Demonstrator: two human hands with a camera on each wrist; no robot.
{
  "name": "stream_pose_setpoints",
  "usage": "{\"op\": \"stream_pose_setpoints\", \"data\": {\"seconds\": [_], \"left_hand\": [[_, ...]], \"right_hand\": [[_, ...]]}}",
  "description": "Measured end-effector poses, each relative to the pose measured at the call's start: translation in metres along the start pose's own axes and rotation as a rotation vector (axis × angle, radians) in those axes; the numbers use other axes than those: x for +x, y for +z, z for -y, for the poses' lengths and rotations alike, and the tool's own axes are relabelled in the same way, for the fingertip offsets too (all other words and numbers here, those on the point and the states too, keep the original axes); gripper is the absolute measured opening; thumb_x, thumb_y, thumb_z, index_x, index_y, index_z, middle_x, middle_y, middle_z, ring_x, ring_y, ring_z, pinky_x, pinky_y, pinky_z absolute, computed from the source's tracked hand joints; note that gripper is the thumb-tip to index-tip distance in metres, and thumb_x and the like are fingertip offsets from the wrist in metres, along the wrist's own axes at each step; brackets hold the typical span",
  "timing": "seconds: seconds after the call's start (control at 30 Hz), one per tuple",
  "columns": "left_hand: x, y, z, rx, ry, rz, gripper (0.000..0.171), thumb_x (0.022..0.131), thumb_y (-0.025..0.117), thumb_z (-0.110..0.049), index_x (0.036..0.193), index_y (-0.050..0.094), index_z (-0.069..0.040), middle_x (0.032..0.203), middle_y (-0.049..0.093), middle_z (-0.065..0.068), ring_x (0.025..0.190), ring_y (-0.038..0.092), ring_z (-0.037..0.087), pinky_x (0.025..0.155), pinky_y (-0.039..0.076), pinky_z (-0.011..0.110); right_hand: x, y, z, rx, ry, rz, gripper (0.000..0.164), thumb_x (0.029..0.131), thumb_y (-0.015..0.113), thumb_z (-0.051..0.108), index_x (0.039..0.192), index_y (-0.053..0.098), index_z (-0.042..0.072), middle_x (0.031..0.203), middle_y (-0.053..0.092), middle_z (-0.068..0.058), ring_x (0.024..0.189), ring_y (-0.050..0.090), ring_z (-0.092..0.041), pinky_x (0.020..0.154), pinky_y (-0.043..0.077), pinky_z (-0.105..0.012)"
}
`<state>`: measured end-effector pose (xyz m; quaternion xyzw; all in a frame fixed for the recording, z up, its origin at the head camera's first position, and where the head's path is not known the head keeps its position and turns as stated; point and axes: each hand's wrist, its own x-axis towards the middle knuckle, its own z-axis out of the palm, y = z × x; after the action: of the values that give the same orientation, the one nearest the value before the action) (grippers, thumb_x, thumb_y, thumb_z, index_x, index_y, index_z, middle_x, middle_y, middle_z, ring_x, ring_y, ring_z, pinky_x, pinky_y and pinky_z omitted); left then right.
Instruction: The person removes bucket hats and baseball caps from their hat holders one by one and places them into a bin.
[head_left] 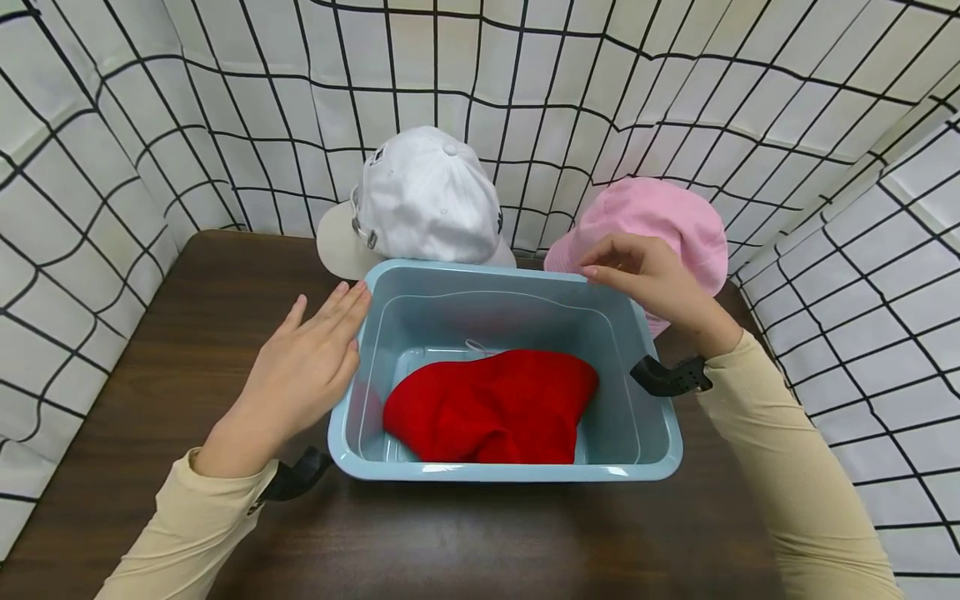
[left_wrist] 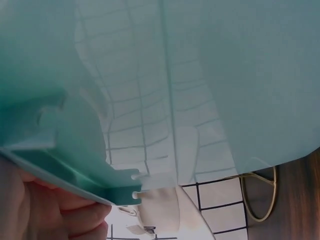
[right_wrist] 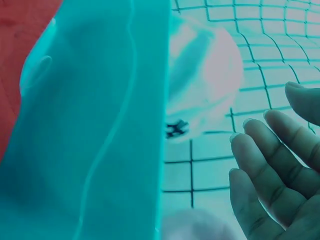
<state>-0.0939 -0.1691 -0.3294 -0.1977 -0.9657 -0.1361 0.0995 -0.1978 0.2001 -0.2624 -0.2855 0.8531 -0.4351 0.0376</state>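
Note:
A light blue plastic basin [head_left: 504,472] stands on the brown table. Inside it lies a red hat-like cloth item [head_left: 495,408], with a thin white loop [head_left: 476,345] at its far side. My left hand [head_left: 300,367] lies against the basin's left wall with straight fingers, their tips at the rim. In the left wrist view those fingers [left_wrist: 82,217] are just under the basin's rim. My right hand [head_left: 645,271] hovers by the back right corner, fingers loosely bent and holding nothing. Behind that hand sits a pink hat [head_left: 660,212], partly covered by it.
A white cap [head_left: 431,196] with a cream brim stands behind the basin, close to its back rim. White walls with a black grid [head_left: 480,75] enclose the table [head_left: 480,542] at the back and both sides. Dark straps [head_left: 671,377] are on both wrists.

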Motion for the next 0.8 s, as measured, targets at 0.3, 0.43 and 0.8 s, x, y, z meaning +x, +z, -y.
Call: {"op": "stream_pose_setpoints", "data": {"seconds": [0.3,0.43,0.8], "left_hand": [[0.002,0.001,-0.003,-0.025,-0.014,-0.018,0.051,0.095,0.042,-0.016,0.142,0.036,0.004,0.146,0.035,0.019,0.137,0.028,0.033,0.109,0.016,0.058],[0.002,0.001,-0.002,-0.025,-0.014,-0.017,0.051,0.095,0.042,-0.016,0.142,0.036,0.004,0.146,0.036,0.019,0.137,0.028,0.034,0.108,0.018,0.059],[0.001,0.001,0.000,-0.020,0.011,-0.015,0.052,0.094,0.044,-0.015,0.141,0.036,0.006,0.145,0.036,0.021,0.136,0.029,0.036,0.108,0.020,0.058]], "right_hand": [[-0.007,-0.029,-0.002,0.008,0.075,-0.146,0.023,0.090,0.064,0.011,0.106,0.064,-0.005,0.094,0.066,0.002,0.084,0.061,-0.017,0.076,0.050,-0.017],[-0.009,-0.037,-0.002,-0.002,0.094,-0.221,0.022,0.088,0.065,0.010,0.105,0.065,-0.004,0.092,0.067,0.003,0.081,0.061,-0.017,0.073,0.050,-0.018],[-0.009,-0.051,-0.011,-0.213,0.117,-0.369,0.023,0.088,0.066,0.015,0.104,0.064,-0.002,0.084,0.062,0.021,0.077,0.059,-0.001,0.071,0.044,-0.014]]}}
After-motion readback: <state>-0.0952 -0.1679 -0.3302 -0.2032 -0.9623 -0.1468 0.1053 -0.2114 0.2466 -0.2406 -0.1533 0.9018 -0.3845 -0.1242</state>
